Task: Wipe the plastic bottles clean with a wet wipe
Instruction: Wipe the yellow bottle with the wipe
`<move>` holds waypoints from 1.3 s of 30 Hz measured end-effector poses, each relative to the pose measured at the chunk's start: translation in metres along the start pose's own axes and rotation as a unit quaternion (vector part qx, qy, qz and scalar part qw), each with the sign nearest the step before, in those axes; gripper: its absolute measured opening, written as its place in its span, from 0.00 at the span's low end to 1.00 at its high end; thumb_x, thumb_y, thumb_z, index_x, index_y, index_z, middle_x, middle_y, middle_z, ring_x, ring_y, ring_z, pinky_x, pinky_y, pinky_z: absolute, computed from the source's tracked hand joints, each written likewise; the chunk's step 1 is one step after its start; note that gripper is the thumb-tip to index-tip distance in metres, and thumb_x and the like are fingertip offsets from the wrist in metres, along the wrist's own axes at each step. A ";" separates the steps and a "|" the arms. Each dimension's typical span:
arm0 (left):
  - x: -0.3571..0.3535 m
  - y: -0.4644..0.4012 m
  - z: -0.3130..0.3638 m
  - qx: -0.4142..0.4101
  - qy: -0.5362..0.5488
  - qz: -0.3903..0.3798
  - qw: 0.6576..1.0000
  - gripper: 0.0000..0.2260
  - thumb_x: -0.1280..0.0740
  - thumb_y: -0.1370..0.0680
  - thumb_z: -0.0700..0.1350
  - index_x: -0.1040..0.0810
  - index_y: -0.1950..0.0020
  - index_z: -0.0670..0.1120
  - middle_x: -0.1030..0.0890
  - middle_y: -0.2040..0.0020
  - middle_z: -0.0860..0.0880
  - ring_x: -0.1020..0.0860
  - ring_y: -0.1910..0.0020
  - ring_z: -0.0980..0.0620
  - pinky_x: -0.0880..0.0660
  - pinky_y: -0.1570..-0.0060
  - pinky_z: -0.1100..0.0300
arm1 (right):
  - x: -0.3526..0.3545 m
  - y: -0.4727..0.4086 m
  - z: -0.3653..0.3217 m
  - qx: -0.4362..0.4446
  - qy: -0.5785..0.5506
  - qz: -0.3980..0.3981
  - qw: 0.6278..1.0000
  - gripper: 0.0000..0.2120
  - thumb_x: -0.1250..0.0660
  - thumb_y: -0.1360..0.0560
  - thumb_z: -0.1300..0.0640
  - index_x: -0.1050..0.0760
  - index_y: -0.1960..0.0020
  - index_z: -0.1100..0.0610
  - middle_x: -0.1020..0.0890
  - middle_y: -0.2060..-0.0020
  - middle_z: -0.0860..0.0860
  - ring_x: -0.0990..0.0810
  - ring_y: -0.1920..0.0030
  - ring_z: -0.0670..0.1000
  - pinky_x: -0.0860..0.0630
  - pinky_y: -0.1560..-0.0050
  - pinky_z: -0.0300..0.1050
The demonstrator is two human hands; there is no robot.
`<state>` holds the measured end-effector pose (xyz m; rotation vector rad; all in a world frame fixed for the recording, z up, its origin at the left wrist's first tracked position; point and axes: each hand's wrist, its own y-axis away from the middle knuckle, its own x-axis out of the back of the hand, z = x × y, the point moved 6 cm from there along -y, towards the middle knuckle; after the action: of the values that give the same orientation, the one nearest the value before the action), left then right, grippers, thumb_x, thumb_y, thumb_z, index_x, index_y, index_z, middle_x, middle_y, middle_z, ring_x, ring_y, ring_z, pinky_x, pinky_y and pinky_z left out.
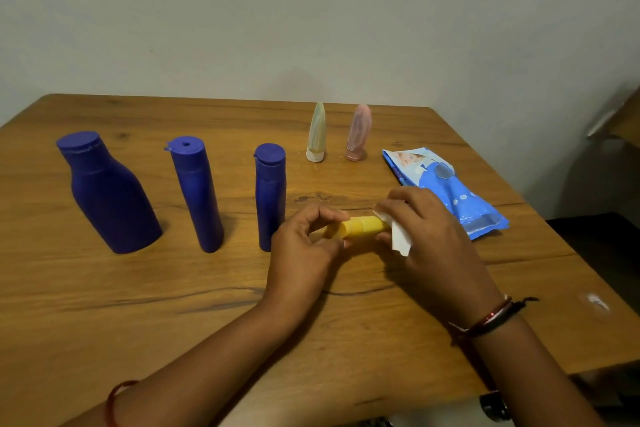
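A small yellow bottle (pixel 358 227) lies on its side in the air just above the wooden bench (pixel 173 288), held between both hands near the middle of the surface. The left hand (pixel 304 253) has its fingers and thumb curled round the bottle's left end, gripping it from the side. The right hand (pixel 429 236) grips a white wet wipe (pixel 398 236), fingers bent over it, and presses the wipe against the right end of the yellow bottle; a corner of the wipe hangs down below the fingers. Three dark blue bottles stand upright in a row to the left, each apart from the others: a wide blue bottle (pixel 109 194) farthest left, a tall blue bottle (pixel 197 194) in the middle, and a shorter blue bottle (pixel 270 191) just beside the left hand, partly hidden behind its knuckles. Farther back, two tubes stand on their caps side by side, a pale green tube (pixel 316 133) and a pink tube (pixel 358 133) to its right. A blue pack of wipes (pixel 446 189) lies flat on the bench to the right, just behind the right hand. Thread bands (pixel 491 319) circle the right wrist, and a thin red band (pixel 114 399) sits on the left forearm.
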<state>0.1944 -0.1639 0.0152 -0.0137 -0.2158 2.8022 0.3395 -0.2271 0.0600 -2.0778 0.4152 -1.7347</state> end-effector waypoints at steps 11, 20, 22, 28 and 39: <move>-0.025 0.006 -0.004 0.141 0.329 -0.103 0.928 0.34 0.28 0.36 0.35 0.31 0.33 0.51 0.19 0.39 0.50 0.20 0.43 0.54 0.21 0.55 0.64 | 0.002 0.011 0.002 0.048 0.043 0.115 0.991 0.23 0.24 0.34 0.65 0.25 0.41 0.61 0.27 0.44 0.55 0.28 0.46 0.53 0.24 0.54 0.47; -0.016 -0.001 -0.001 0.109 0.292 -0.055 0.948 0.28 0.30 0.34 0.34 0.30 0.35 0.47 0.21 0.38 0.45 0.19 0.44 0.50 0.20 0.56 0.60 | 0.004 -0.003 0.005 -0.068 -0.356 0.069 0.930 0.14 0.33 0.26 0.65 0.21 0.44 0.52 0.27 0.43 0.48 0.28 0.38 0.45 0.31 0.43 0.32; -0.016 -0.001 0.001 0.101 0.292 -0.055 0.950 0.27 0.31 0.32 0.31 0.30 0.35 0.46 0.22 0.37 0.44 0.20 0.42 0.48 0.20 0.54 0.60 | 0.010 -0.010 -0.003 -0.021 -0.358 0.054 0.932 0.10 0.34 0.24 0.61 0.20 0.45 0.50 0.27 0.44 0.49 0.27 0.39 0.48 0.31 0.43 0.33; -0.016 -0.005 0.004 0.079 0.300 -0.069 0.948 0.29 0.35 0.32 0.24 0.30 0.34 0.45 0.19 0.40 0.43 0.19 0.45 0.49 0.20 0.54 0.60 | -0.004 -0.014 -0.014 0.030 -0.331 -0.007 0.943 0.10 0.29 0.26 0.53 0.20 0.45 0.47 0.24 0.44 0.44 0.24 0.41 0.49 0.25 0.45 0.44; -0.013 -0.004 0.006 0.075 0.251 -0.066 0.963 0.27 0.35 0.30 0.23 0.30 0.36 0.45 0.20 0.39 0.45 0.20 0.41 0.48 0.23 0.43 0.53 | -0.008 -0.038 -0.018 -0.020 -0.237 -0.025 0.971 0.23 0.32 0.31 0.68 0.23 0.39 0.52 0.28 0.39 0.48 0.33 0.35 0.47 0.32 0.40 0.40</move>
<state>0.2079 -0.1657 0.0213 -0.6388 0.1140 2.5694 0.3197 -0.1921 0.0744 -2.4506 0.2530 -1.1991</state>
